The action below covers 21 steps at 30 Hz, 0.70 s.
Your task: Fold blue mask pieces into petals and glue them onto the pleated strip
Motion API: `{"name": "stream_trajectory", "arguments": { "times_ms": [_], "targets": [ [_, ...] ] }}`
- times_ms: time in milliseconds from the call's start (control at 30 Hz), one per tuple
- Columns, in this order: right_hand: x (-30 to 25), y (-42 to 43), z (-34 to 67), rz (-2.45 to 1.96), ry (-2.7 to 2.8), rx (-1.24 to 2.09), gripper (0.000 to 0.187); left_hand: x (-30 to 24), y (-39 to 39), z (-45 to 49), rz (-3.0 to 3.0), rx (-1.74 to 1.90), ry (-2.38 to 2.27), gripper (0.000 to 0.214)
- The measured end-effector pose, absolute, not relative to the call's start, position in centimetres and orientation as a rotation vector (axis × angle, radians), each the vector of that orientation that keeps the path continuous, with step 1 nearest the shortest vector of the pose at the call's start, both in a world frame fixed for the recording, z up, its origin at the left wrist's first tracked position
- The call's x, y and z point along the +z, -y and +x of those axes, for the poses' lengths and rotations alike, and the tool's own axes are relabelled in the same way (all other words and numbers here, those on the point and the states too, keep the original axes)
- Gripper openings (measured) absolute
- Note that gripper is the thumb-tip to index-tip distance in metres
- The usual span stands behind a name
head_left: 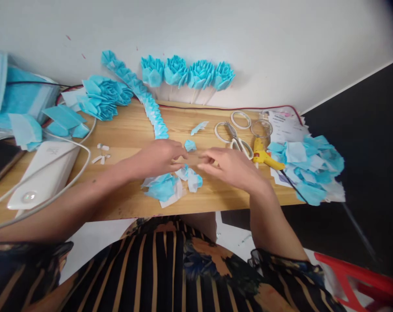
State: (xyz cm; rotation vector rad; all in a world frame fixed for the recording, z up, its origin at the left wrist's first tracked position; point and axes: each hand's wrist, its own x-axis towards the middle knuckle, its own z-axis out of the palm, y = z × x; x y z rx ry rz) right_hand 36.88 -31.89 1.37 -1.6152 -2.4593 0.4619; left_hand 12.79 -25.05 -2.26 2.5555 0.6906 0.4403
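Note:
My left hand [162,157] hovers low over the wooden table, thumb and fingers apart, with nothing visible in it. Facing it, my right hand [230,168] has its fingers loosely bent, a gap showing before the thumb. A small blue folded piece [190,145] lies just beyond the space between them. Below the fingertips are small blue and white scraps [194,180], beside a heap of blue fabric pieces [164,188]. A long strip of folded blue petals [144,97] runs from the wall to near my left hand. One pale blue piece [199,127] lies farther back.
Several blue flowers on sticks [201,74] lean on the wall. Scissors [237,139], tape rolls [241,120] and a yellow glue gun [264,155] are at right, near piled blue pieces [313,164]. At left are a white power bank [45,171], its cable, blue masks [27,95] and more flowers [102,97].

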Motion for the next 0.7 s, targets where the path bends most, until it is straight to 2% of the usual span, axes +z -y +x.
{"name": "stream_trajectory", "arguments": {
  "times_ms": [100,267,500,600,700],
  "targets": [
    [-0.1,33.8,37.1,-1.666,2.470,0.504,0.026,-2.8,25.1,13.1,2.614,0.393,-0.724,0.021],
    [-2.1,34.1,36.6,-1.747,2.249,0.599,0.008,-1.7,25.5,13.3,2.423,0.533,-0.727,0.025],
    [0.8,32.2,36.0,-1.548,1.862,0.672,0.006,-0.1,25.9,14.4,2.096,0.680,-0.823,0.027],
    [0.8,31.5,35.2,-1.464,1.815,0.717,0.013,-0.2,25.6,14.6,1.988,0.649,-0.887,0.026],
    [-0.1,30.8,35.0,-1.403,1.755,0.800,0.024,-0.4,25.4,14.3,1.838,0.616,-0.918,0.037]
  ]
}}
